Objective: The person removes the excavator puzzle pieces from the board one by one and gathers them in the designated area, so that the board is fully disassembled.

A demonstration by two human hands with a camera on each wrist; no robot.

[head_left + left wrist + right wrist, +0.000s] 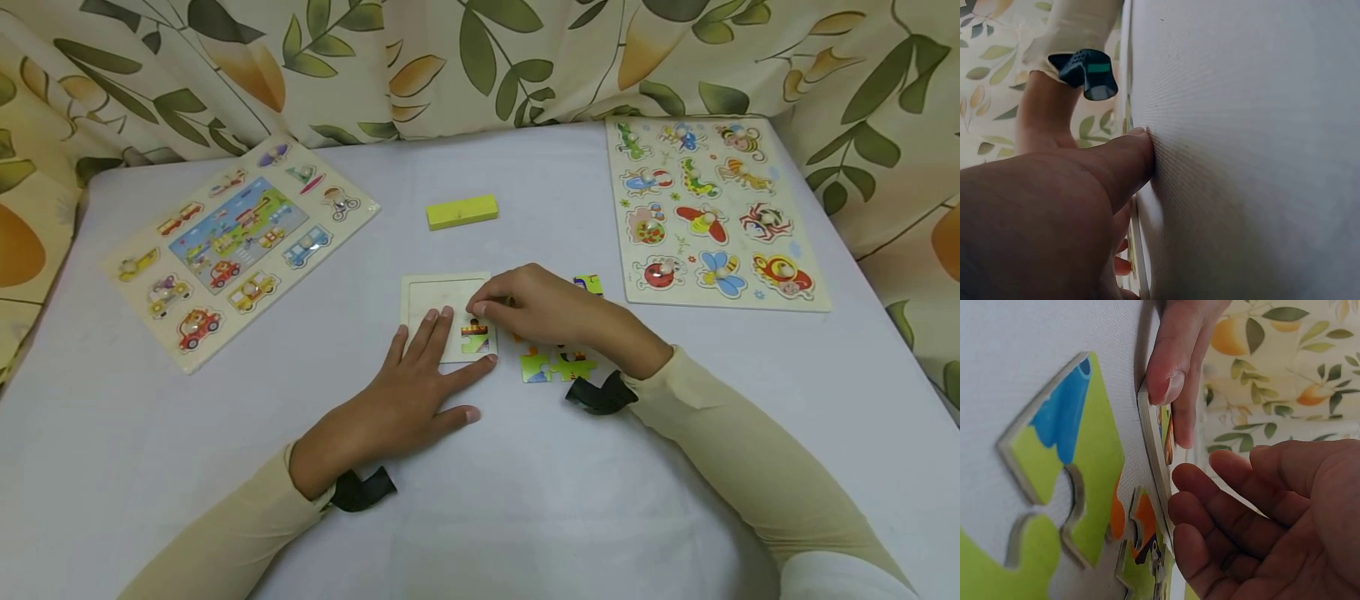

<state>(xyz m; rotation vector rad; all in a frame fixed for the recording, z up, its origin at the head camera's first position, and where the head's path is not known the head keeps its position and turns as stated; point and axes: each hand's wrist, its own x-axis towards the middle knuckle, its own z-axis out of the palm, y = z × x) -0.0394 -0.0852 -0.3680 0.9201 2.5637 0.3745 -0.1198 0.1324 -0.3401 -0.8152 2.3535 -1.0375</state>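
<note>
A small pale wooden puzzle tray (442, 290) lies in front of me, with one picture piece (475, 337) in its lower right corner. My left hand (408, 392) rests on the tray with fingers spread, its index fingertip at the tray's lower right corner and the thumb on the cloth. Above the tray's right side hovers my right hand (551, 307), fingers loosely bent, thumb and index tips close over the picture piece. No object shows in the right fingers (1210, 494) in the right wrist view. Loose green puzzle pieces (536, 367) lie right of the tray, partly hidden by the right hand.
Behind the tray lies a yellow-green block (461, 212). A vehicle peg board (168, 329) sits at the left, an insect peg board (720, 296) at the right. White cloth covers the table (525, 500); a leaf-patterned curtain (450, 67) hangs along the back.
</note>
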